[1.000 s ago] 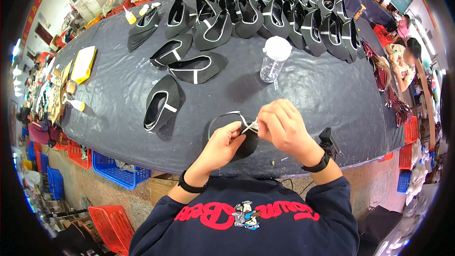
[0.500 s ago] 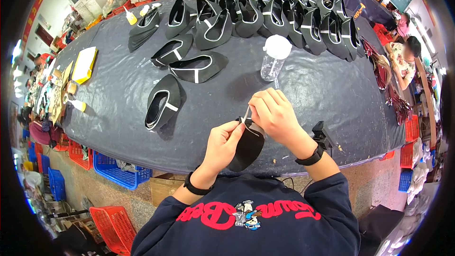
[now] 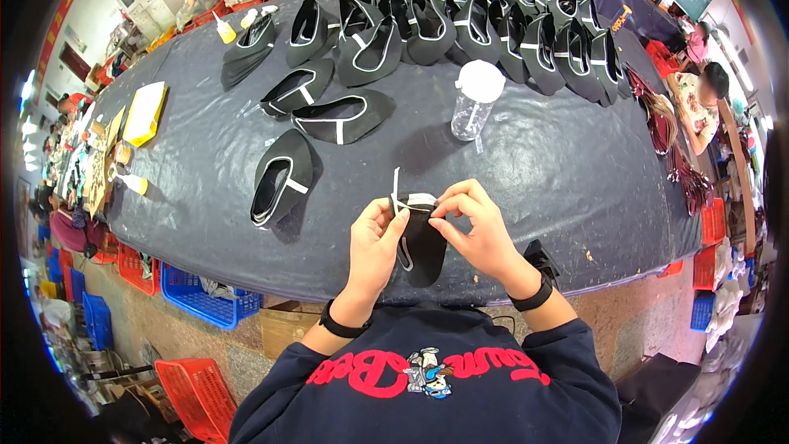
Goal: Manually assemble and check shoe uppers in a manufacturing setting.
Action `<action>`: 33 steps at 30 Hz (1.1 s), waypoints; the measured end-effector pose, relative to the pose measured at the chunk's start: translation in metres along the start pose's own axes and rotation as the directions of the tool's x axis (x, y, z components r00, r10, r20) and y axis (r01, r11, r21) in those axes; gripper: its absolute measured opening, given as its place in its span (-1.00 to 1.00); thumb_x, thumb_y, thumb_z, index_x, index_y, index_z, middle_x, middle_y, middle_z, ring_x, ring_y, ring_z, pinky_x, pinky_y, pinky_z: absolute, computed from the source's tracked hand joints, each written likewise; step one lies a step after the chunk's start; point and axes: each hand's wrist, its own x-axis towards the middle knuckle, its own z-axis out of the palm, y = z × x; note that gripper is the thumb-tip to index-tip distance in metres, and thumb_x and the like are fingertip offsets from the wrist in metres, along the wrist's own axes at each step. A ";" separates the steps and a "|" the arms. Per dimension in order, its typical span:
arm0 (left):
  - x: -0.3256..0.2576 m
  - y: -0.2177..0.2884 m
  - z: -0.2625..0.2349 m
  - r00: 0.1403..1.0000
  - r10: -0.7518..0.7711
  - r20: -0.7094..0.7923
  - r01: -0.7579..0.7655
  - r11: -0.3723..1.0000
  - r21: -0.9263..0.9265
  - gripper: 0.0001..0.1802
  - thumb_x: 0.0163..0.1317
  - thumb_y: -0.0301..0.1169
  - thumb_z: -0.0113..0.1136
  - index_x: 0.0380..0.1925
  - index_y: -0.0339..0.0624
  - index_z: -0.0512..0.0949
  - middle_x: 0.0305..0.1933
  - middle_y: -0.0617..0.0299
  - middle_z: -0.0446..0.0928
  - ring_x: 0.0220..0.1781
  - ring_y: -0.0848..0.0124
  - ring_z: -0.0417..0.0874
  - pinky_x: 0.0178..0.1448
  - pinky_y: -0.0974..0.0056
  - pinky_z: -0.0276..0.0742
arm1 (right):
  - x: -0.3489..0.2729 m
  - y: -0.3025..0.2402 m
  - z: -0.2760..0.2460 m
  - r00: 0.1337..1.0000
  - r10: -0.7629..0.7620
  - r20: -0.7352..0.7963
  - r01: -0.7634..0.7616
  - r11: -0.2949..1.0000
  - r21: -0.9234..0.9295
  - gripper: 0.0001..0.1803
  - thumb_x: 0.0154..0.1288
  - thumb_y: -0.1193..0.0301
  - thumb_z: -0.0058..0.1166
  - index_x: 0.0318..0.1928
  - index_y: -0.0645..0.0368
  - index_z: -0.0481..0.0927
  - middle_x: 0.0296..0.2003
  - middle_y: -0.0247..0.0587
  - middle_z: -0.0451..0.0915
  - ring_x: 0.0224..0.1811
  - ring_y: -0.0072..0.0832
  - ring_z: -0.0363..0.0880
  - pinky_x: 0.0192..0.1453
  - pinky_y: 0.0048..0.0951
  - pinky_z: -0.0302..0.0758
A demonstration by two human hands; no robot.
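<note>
Close to the table's front edge, a black shoe upper (image 3: pixel 425 248) is held between my two hands. My left hand (image 3: pixel 376 240) pinches its left edge, and a narrow white tape (image 3: pixel 397 184) sticks up loose beside the thumb. On the other side, my right hand (image 3: pixel 477 230) has thumb and fingertips closed at the upper's top right edge, by a white strip along the rim. A finished-looking black upper with white trim (image 3: pixel 283 177) lies to the left. Two similar uppers (image 3: pixel 343 117) rest just beyond it.
A clear bottle with a white lid (image 3: pixel 477 99) stands ahead of my hands. Many black uppers (image 3: pixel 542 53) crowd the far side. A small black device (image 3: pixel 542 260) sits right of my wrist. Yellow-labelled bottles (image 3: pixel 134 184) and a yellow packet (image 3: pixel 147 113) lie left. Other people sit around.
My right hand has come down and nearer from above the upper, letting the tape's end stand free. The upper has turned more upright, its top rim now showing between both hands.
</note>
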 end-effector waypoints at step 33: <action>-0.001 -0.014 -0.012 0.986 -0.137 -0.097 0.132 0.990 -0.049 -0.85 0.22 -0.54 0.11 -0.27 -0.44 0.56 -0.31 0.11 0.60 -0.37 0.51 0.60 -0.30 0.51 0.50 | 0.005 0.040 0.016 0.823 0.470 0.319 -0.559 0.566 0.607 -0.68 0.22 0.52 0.00 0.01 0.28 0.52 -0.16 -0.19 0.58 -0.12 -0.54 0.51 0.04 -0.50 0.39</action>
